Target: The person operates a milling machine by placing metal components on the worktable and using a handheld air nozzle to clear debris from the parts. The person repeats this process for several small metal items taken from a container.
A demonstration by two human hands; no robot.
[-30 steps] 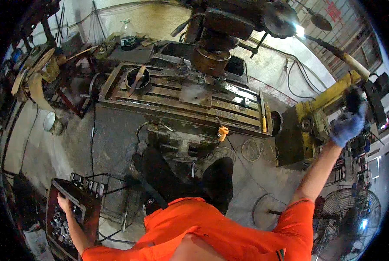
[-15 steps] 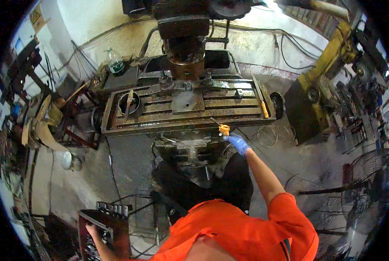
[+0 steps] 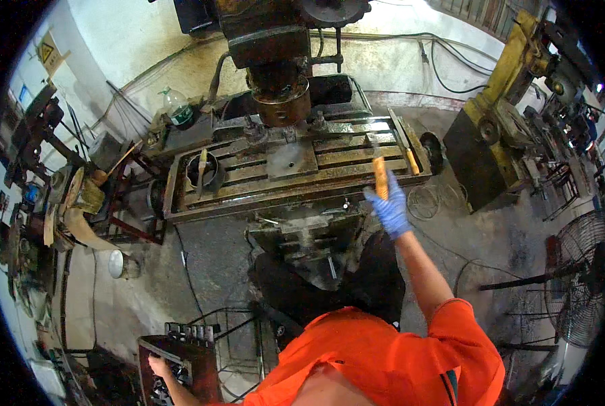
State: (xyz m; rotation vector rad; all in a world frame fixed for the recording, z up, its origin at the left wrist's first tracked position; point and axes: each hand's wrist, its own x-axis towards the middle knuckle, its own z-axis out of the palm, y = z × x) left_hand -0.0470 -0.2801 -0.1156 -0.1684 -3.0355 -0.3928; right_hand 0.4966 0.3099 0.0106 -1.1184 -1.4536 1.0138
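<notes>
My right hand, in a blue glove, closes round an orange-handled tool. The tool points away from me over the front right of the slotted machine table; its far end is blurred, so its kind stays unclear. A flat metal plate lies mid-table, beneath the machine's spindle head. My bare left hand is low on the left, at the edge of a dark red box with metal parts inside. Its fingers are too small to make out.
On the table's left stands a round black pan with a brush in it. A yellow-handled tool lies along the right edge. A metal can is on the floor at left; a fan stands right.
My right hand has moved up and right, bringing the orange tool from the table's front edge to above its right part. The tool now points more straight ahead. My left hand stays by the box.
</notes>
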